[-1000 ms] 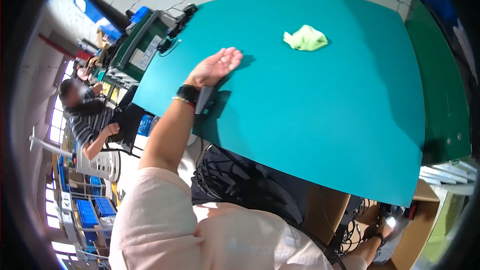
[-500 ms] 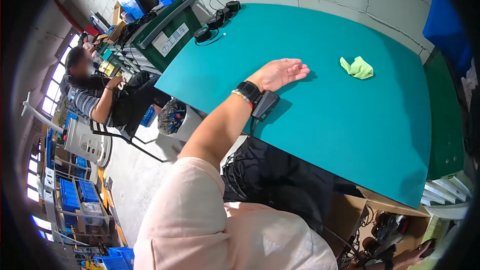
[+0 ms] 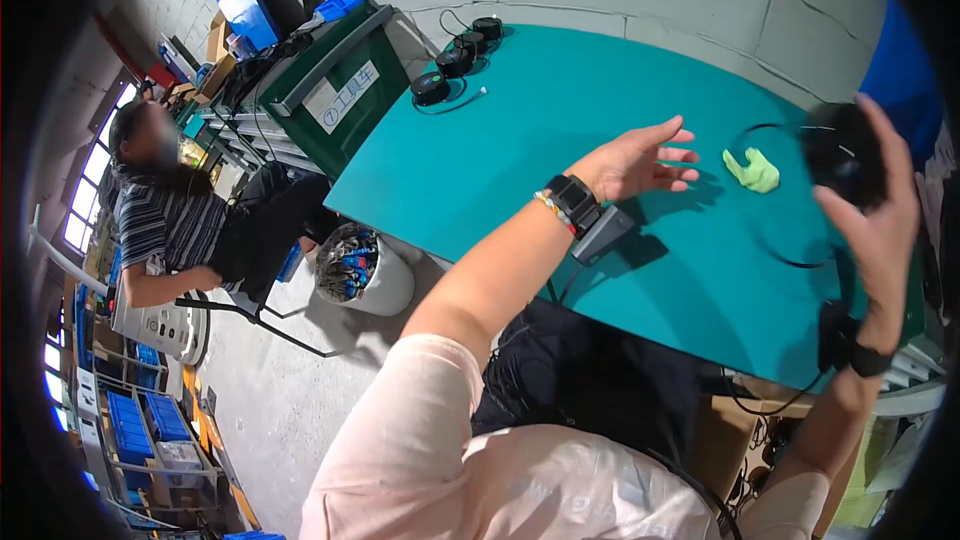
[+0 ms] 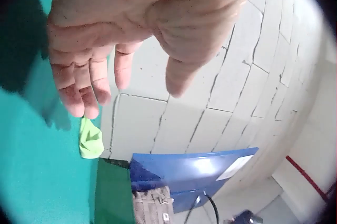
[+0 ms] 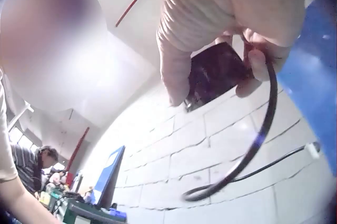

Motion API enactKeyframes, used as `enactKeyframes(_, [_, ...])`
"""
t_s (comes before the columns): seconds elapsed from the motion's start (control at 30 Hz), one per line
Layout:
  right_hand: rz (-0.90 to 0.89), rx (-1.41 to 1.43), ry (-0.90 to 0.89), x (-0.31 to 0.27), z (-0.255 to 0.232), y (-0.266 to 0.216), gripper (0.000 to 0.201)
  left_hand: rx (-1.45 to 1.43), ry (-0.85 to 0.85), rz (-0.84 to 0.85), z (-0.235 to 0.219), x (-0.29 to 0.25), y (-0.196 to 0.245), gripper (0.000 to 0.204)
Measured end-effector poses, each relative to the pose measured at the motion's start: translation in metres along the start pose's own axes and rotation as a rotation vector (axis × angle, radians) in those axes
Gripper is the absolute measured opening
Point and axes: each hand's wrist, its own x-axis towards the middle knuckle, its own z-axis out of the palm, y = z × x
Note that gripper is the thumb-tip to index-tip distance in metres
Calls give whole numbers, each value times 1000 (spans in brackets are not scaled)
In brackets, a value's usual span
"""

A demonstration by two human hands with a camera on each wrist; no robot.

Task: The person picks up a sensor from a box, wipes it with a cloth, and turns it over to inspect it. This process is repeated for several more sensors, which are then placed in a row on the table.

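My right hand [image 3: 885, 230] grips a round black device [image 3: 845, 155] above the right side of the table; a black cable loops from it. The right wrist view shows the device [image 5: 216, 74] between thumb and fingers, with the cable [image 5: 266, 129] ending in a white connector [image 5: 313, 150]. My left hand [image 3: 645, 165] is held over the table, palm turned sideways, fingers loosely extended and holding nothing. A light green cloth [image 3: 752, 170] lies crumpled on the teal table [image 3: 560, 140] between the two hands, also seen beyond the left fingertips as the cloth [image 4: 91, 140].
Several black round devices [image 3: 455, 62] with cables stand at the table's far left corner. A green tool cabinet [image 3: 345, 90] adjoins that side. A seated person [image 3: 180, 210] and a white bin [image 3: 385, 285] are at left. A cardboard box [image 3: 722, 440] stands below the table's near right.
My right hand has risen from the cardboard box to above the table, now with a black device in it. My left hand has moved right, towards the cloth, and the view has shifted.
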Motion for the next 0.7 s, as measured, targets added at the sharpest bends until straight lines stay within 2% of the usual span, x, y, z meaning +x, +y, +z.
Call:
enactKeyframes(0.03, [-90, -83, -43, 13, 24, 3, 69, -37, -75, 51, 1, -1, 5, 48])
enactKeyframes(0.1, [-4, 69, -133, 29, 75, 11, 70, -99, -178, 109, -5, 1, 13, 58])
enactKeyframes(0.13, [-63, 51, -160, 34, 100, 25, 72, -136, -226, 125, -13, 6, 14, 55])
enactKeyframes(0.2, [-55, 44, -206, 36, 141, 42, 77, -28, -230, 172, -23, 9, 17, 54])
enactKeyframes(0.27, [56, 31, -302, 37, 166, 49, 79, -39, -154, 187, -31, 8, 18, 46])
enactKeyframes(0.4, [75, 107, -415, 44, 193, 59, 74, -141, -33, 128, -61, 12, 6, 36])
enactKeyframes(0.47, [185, 224, -432, 42, 205, 71, 69, -65, 50, 108, -68, 11, 3, 36])
enactKeyframes(0.5, [139, 203, -393, 40, 209, 76, 62, -35, 103, 132, -66, 10, 3, 36])
enactKeyframes(0.57, [177, 262, -395, 37, 212, 77, 59, 54, 183, 196, -63, 8, 2, 39])
enactKeyframes(0.67, [206, 391, -373, 36, 215, 85, 47, 19, 186, 189, -59, 3, 4, 42])
enactKeyframes(0.7, [281, 530, -397, 36, 215, 87, 45, 46, 174, 194, -58, 1, 6, 47])
